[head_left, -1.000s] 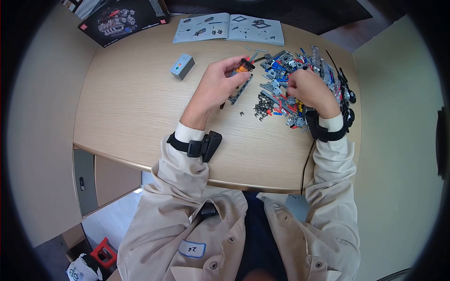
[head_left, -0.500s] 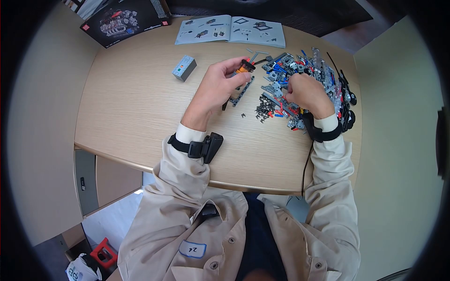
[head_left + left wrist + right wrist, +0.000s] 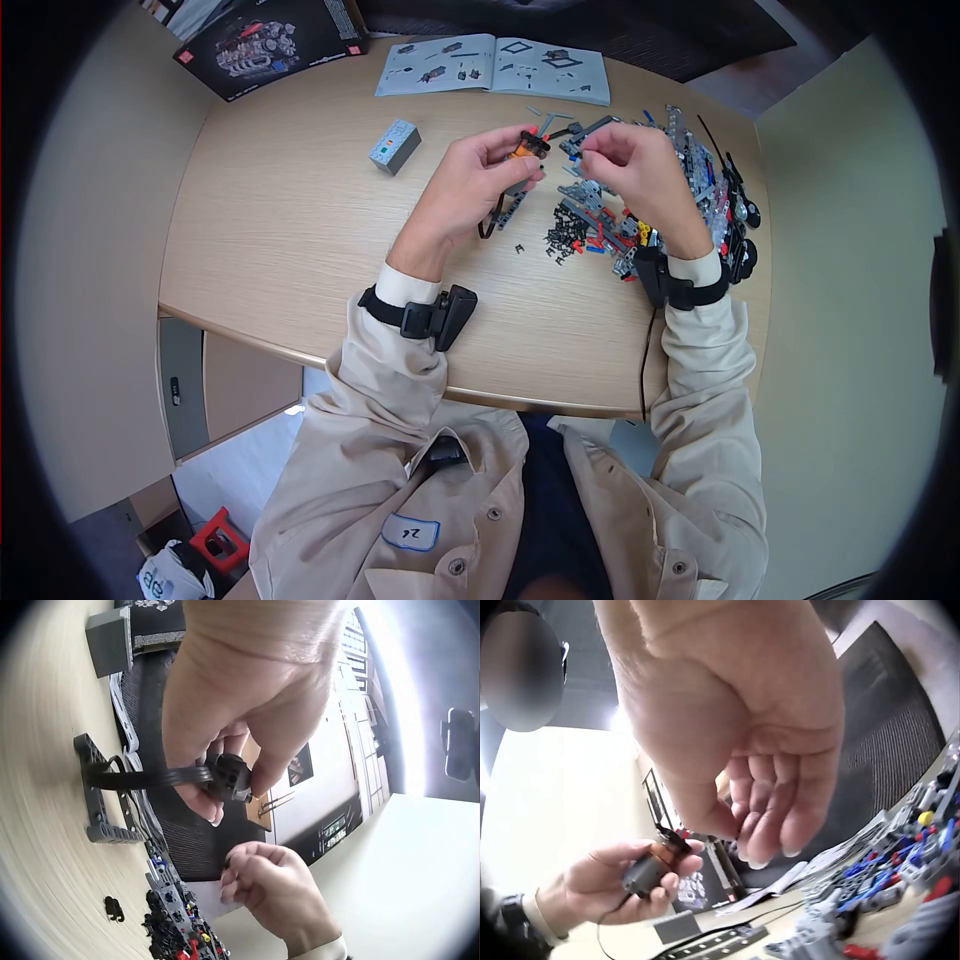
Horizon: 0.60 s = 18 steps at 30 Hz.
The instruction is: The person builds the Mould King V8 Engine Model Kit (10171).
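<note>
My left hand [image 3: 470, 185] grips a dark grey motor [image 3: 646, 874] with an orange section and a black piece at its end. From the motor a flat black cable [image 3: 142, 778] loops down beside a grey beam frame [image 3: 96, 806] on the table. My right hand [image 3: 640, 180] is raised just right of the motor, not touching it. Its thumb and fingertips are pinched together; a tiny dark piece [image 3: 227, 862] shows there in the left wrist view, mostly hidden by the fingers. Below that hand lies the pile of loose bricks [image 3: 590, 205].
An open instruction booklet [image 3: 490, 68] lies at the back, with a black picture box [image 3: 265, 50] at the back left. A grey battery box [image 3: 395, 147] stands left of my left hand. Small black connectors [image 3: 565, 232] lie at the pile's near edge; black cables run along its right side.
My right hand has lifted from the pile and moved up and left towards the motor, its fingertips now pinched on a tiny piece. The left hand has stayed nearly in place, keeping its grip.
</note>
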### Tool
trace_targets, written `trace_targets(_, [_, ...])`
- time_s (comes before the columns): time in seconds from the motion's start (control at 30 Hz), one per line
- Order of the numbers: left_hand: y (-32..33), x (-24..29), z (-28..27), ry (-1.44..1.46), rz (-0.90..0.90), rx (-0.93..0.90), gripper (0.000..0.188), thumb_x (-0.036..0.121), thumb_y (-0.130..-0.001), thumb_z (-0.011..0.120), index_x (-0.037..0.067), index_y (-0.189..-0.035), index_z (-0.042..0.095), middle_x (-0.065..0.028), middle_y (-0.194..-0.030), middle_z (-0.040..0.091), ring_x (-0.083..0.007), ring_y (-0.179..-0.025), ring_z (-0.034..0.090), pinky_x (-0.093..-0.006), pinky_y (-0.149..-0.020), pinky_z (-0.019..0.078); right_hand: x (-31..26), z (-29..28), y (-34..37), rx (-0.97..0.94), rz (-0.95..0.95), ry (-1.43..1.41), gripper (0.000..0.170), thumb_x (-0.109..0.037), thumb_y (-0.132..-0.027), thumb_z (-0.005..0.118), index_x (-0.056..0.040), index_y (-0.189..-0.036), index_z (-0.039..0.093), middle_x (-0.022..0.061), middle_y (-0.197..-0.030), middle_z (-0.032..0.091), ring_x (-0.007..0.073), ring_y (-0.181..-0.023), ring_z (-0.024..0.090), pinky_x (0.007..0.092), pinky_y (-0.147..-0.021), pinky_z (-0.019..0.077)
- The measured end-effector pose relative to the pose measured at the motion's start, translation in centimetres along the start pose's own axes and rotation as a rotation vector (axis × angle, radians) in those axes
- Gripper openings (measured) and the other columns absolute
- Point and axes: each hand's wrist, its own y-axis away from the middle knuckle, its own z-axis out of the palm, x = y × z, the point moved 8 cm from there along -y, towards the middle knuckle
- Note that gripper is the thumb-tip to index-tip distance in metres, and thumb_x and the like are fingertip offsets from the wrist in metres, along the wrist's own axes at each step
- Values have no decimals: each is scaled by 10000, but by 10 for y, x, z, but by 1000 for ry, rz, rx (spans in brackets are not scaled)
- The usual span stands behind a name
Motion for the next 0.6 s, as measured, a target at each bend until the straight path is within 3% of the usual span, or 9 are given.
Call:
trace_targets(0.07, [1,0,1,31,-11,-1,485,108,-961,651,-87,-1382,510,-155,-1197,681,-157,-955,666,-273,-860,538,-6,1,0,103,-65,-387,172,-63,-890,644,77,-976,692,94,-799,719,150,-769,718,282,-721,567])
trace_targets(0.17, [1,-1,3,111,-36,-21,481,126,-966,649,-77,-1382,517,-139,-1177,688,-141,-914,653,-270,-839,535,-19,7,0,107,-86,-519,174,-48,-929,625,81,-1033,679,95,-848,736,148,-818,721,268,-740,559])
trace_targets(0.37, [2,0,5,145,-54,-38,469,160,-967,658,-57,-1367,542,-109,-1128,696,-125,-873,634,-259,-796,524,-29,11,2,168,-199,-298,148,-53,-946,624,54,-1033,675,119,-877,742,175,-823,727,275,-733,551])
trace_targets(0.6, [5,4,8,179,-58,-66,428,161,-970,656,-51,-1332,571,-102,-1088,696,-125,-868,641,-252,-791,525,-32,11,2,196,-224,-358,129,-59,-950,623,48,-1009,666,126,-886,725,193,-823,735,276,-717,547])
